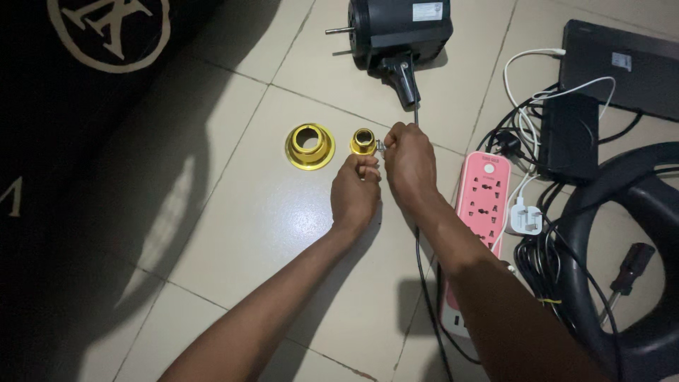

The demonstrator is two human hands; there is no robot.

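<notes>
On the tiled floor, small gold collar (pixel 363 141): pinched by left hand (pixel 356 194)
Right hand (pixel 409 164): clenched on tiny metal part beside the collar
Fan motor (pixel 399 28): white rectangular label on top
Power strip (pixel 481 212): pink, right

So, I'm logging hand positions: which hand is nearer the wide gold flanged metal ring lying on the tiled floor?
Left. The left hand sits just right of the wide gold flanged metal ring, at the smaller gold collar. The right hand is farther right, beyond that collar.
</notes>
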